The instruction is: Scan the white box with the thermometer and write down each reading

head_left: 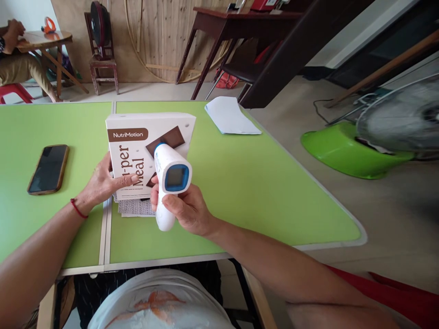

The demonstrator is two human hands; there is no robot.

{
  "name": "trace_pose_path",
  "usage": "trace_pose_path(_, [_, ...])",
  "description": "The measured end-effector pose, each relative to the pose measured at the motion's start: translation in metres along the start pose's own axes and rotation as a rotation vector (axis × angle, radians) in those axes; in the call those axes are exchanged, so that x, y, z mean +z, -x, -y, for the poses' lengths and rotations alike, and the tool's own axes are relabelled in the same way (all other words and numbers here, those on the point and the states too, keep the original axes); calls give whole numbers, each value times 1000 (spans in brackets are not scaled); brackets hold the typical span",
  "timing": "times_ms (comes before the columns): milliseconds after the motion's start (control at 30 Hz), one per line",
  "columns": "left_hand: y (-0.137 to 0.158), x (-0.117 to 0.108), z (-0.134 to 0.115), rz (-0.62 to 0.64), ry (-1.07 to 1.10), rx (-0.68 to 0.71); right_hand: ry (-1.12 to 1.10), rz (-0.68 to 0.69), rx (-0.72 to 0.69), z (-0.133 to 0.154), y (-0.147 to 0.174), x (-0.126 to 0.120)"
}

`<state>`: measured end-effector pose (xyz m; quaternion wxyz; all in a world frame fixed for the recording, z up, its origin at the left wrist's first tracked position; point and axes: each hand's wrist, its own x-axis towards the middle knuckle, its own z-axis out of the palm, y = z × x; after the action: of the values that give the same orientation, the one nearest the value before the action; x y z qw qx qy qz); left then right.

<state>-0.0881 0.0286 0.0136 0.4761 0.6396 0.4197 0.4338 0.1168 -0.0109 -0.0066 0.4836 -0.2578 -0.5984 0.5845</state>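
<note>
My left hand (103, 180) grips the left side of a white box (151, 121) with brown "NutriMotion" print, its thumb lying across the front. The box stands tilted on the green table. Wrapped round the handle of a white infrared thermometer (171, 162) is my right hand (187, 208). Its blue-framed screen faces me and looks blank, while its front end points at the box and covers part of the print. Under the box's lower edge lies a grey patterned cloth or paper (135, 208), partly hidden.
A phone (48, 169) lies at the left of the green table (267, 196). White papers (233, 116) rest near its far edge. On the floor at right are a green plastic stool (350, 151) and a fan (404, 114). A person (20, 59) sits at a round table far left.
</note>
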Motion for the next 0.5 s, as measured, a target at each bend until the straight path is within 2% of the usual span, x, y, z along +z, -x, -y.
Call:
trace_pose_path(233, [1,2,4,-76,47,-13,15,5,-43,2,3,-1])
trace_pose_path(367, [3,3,-2,-102,44,64,52,3,-79,3,2,-3])
trace_pose_path(500, [0,-1,-1,-185,10,159,128,-79,-180,8,-5,-16])
